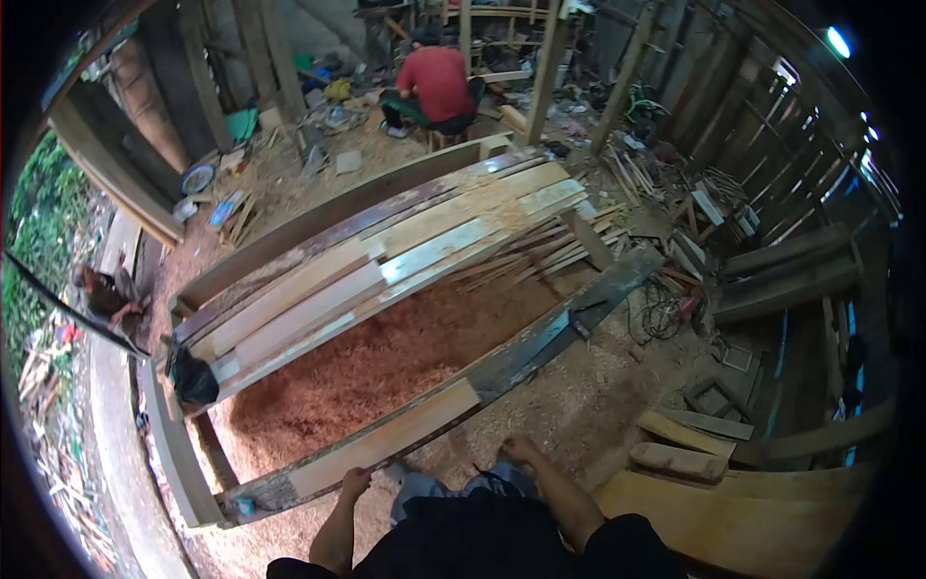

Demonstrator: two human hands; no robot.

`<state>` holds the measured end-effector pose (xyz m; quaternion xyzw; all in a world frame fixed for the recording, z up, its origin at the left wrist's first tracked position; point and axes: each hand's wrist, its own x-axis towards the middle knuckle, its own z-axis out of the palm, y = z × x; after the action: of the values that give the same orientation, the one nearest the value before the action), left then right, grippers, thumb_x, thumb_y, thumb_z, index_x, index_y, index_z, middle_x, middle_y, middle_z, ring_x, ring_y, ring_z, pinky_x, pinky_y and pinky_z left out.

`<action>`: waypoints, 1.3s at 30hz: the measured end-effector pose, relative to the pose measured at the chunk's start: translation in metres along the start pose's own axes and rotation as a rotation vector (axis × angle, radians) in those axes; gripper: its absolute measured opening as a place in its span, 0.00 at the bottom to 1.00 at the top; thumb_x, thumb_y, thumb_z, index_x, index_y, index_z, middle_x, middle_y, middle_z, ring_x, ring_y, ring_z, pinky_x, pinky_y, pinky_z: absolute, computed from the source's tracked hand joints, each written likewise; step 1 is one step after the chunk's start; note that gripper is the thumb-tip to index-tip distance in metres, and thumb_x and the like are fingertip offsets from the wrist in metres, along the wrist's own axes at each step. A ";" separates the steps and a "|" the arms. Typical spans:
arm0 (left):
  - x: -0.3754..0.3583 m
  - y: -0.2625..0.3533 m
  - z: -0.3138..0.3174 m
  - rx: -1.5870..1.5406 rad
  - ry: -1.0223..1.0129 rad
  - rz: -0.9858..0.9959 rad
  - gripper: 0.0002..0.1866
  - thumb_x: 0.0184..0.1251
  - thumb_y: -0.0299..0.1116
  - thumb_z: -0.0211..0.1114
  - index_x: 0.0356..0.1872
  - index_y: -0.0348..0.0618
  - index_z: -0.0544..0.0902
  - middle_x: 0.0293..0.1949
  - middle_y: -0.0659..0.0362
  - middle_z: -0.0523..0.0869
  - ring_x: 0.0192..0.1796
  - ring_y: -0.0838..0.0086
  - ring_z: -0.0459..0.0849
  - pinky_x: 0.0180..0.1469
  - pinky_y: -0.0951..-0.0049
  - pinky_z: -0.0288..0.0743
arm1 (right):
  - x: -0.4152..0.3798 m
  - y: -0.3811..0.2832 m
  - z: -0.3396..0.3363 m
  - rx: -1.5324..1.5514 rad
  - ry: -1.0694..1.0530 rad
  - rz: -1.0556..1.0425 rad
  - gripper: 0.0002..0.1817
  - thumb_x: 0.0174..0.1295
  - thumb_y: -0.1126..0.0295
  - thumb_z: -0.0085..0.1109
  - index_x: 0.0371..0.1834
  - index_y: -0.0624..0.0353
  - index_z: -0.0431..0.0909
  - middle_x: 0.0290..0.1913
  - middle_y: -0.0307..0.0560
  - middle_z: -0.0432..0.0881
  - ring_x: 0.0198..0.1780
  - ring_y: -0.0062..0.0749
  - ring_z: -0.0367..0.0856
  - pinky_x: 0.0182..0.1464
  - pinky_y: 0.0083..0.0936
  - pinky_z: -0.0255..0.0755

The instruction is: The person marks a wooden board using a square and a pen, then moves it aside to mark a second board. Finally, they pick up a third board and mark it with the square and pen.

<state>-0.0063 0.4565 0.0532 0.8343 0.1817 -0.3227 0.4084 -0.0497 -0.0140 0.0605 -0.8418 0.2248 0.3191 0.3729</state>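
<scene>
My left hand (355, 482) is loosely closed, just off the near edge of a light wooden board (386, 439). That board lies flat along a long, weathered beam (521, 352) in front of my legs. Over by my right knee is my right hand (521, 449), its fingers curled in, with nothing visible in them. On the beam to the right of the board rests a dark tool (579, 326), too small to name. Several long planks (395, 256) lie side by side across the bench frame beyond, some with pale shavings on top.
Reddish shavings (338, 367) fill the space inside the frame. A black bag (193, 374) hangs at its left end. A person in a red shirt (439, 87) sits at the back; another person (111, 294) is at left. Cut boards (680, 461) and a wide panel (752, 516) lie right.
</scene>
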 end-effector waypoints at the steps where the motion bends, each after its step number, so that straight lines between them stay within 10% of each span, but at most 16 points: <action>1: 0.006 -0.001 0.016 0.011 0.003 0.018 0.15 0.58 0.37 0.65 0.35 0.31 0.84 0.29 0.51 0.87 0.26 0.70 0.85 0.25 0.72 0.78 | 0.000 0.037 -0.009 -0.051 0.048 -0.020 0.21 0.59 0.58 0.62 0.53 0.55 0.80 0.48 0.53 0.85 0.47 0.43 0.85 0.51 0.35 0.76; 5: 0.015 0.021 0.073 0.197 -0.155 -0.013 0.20 0.56 0.41 0.69 0.42 0.35 0.84 0.30 0.51 0.87 0.28 0.69 0.86 0.28 0.70 0.78 | -0.055 0.114 -0.082 0.033 0.098 0.228 0.18 0.60 0.62 0.62 0.52 0.56 0.82 0.45 0.53 0.86 0.42 0.37 0.86 0.46 0.31 0.78; 7: 0.023 0.057 0.113 0.516 -0.240 0.165 0.16 0.57 0.42 0.59 0.40 0.44 0.87 0.34 0.43 0.87 0.40 0.54 0.86 0.46 0.60 0.79 | -0.064 0.162 -0.107 0.095 0.124 0.330 0.17 0.61 0.64 0.62 0.52 0.56 0.82 0.44 0.53 0.86 0.41 0.36 0.86 0.44 0.31 0.79; 10: -0.021 0.216 0.142 0.854 -0.351 0.297 0.19 0.60 0.44 0.54 0.44 0.44 0.83 0.39 0.39 0.84 0.45 0.48 0.83 0.47 0.54 0.76 | -0.061 0.213 -0.143 0.094 0.186 0.351 0.15 0.61 0.69 0.61 0.52 0.57 0.82 0.41 0.53 0.86 0.39 0.34 0.86 0.41 0.30 0.79; 14: 0.032 0.273 0.208 0.516 -0.192 0.652 0.17 0.59 0.43 0.59 0.37 0.39 0.83 0.36 0.42 0.85 0.43 0.49 0.84 0.45 0.55 0.77 | -0.052 0.202 -0.203 0.313 0.417 0.139 0.13 0.60 0.71 0.62 0.48 0.61 0.82 0.38 0.50 0.86 0.36 0.30 0.85 0.40 0.29 0.78; 27: 0.107 0.424 0.288 0.319 -0.438 0.317 0.15 0.53 0.39 0.64 0.39 0.41 0.85 0.36 0.49 0.87 0.41 0.60 0.86 0.41 0.65 0.78 | 0.018 0.128 -0.339 0.238 0.431 -0.062 0.11 0.60 0.67 0.63 0.43 0.57 0.83 0.38 0.48 0.85 0.41 0.35 0.84 0.45 0.30 0.76; 32: 0.143 0.440 0.318 0.292 -0.285 0.563 0.13 0.53 0.37 0.62 0.33 0.39 0.86 0.37 0.47 0.88 0.43 0.58 0.86 0.45 0.62 0.78 | 0.060 0.130 -0.391 0.110 0.398 -0.089 0.11 0.59 0.68 0.62 0.44 0.56 0.83 0.39 0.49 0.85 0.43 0.38 0.84 0.47 0.33 0.76; 39: 0.114 0.508 0.380 0.173 -0.067 0.210 0.19 0.54 0.40 0.66 0.44 0.38 0.83 0.38 0.44 0.87 0.45 0.52 0.85 0.49 0.57 0.77 | 0.147 0.092 -0.469 -0.278 0.205 -0.286 0.13 0.61 0.69 0.59 0.49 0.55 0.80 0.47 0.48 0.81 0.50 0.43 0.80 0.51 0.38 0.74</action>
<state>0.2160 -0.1473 0.0877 0.8696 0.0514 -0.3202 0.3722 0.1691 -0.4531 0.1557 -0.9364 0.0936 0.2038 0.2699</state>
